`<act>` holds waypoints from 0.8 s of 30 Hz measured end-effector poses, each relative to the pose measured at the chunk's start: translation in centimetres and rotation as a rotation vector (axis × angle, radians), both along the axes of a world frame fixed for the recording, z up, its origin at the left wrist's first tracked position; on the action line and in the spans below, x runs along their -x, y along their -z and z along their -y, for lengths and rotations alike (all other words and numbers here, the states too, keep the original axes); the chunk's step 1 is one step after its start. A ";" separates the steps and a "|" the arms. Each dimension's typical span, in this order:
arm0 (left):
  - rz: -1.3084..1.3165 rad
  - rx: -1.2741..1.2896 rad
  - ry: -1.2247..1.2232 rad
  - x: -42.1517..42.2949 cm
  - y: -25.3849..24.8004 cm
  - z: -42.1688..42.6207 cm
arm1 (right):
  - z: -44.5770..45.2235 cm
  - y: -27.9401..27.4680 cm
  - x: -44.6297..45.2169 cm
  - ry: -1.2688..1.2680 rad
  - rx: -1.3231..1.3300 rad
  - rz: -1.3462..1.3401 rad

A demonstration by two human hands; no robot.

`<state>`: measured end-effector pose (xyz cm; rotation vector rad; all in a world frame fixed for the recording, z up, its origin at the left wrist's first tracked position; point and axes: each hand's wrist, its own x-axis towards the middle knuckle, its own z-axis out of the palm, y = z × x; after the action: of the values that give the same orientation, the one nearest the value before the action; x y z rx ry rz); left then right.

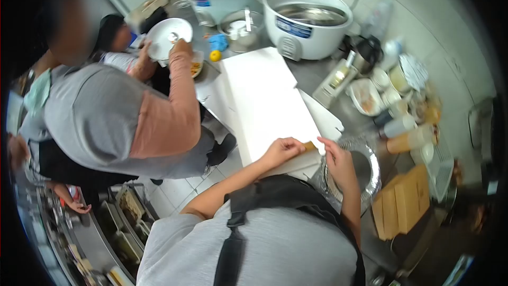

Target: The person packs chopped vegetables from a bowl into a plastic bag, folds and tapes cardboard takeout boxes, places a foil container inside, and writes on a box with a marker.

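Observation:
A large white cardboard box (pixel 267 103) lies on the steel counter in front of me, its panels spread fairly flat. At its near edge, my left hand (pixel 286 152) is closed in a pinch on one end of a short brown strip (pixel 308 146) that looks like tape. My right hand (pixel 338 163) is at the strip's other end, thumb and fingers pinched by a small white piece; whether that piece is part of the box I cannot tell. Under and beside my right hand sit stacked round foil trays (pixel 374 167).
A big white cooker (pixel 307 21) and a metal bowl (pixel 241 29) stand at the back. Sauce bottles (pixel 413 140) and tubs crowd the right, near a brown cardboard box (pixel 402 201). On the left, a co-worker (pixel 106 116) holds a white bowl (pixel 168 39).

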<state>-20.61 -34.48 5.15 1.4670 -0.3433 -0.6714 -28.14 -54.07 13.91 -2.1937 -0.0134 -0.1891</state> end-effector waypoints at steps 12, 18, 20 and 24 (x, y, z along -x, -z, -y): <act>-0.019 -0.011 0.074 2.1 2.6 0.0 | 0.2 1.5 -1.4 -0.207 0.011 -0.082; 0.020 -0.085 0.093 2.2 2.8 -0.2 | 0.4 5.5 -1.2 -0.151 -0.153 -0.103; 0.048 -0.147 0.100 2.4 2.7 -0.2 | 0.0 6.2 -0.7 -0.092 -0.132 -0.048; 0.199 -0.258 0.062 2.2 2.3 -0.5 | -0.4 7.3 -0.8 0.021 -0.045 0.004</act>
<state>-22.76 -34.02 2.84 1.7815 -0.4709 -0.6382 -27.31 -53.72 6.59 -2.1489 0.0116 -0.2041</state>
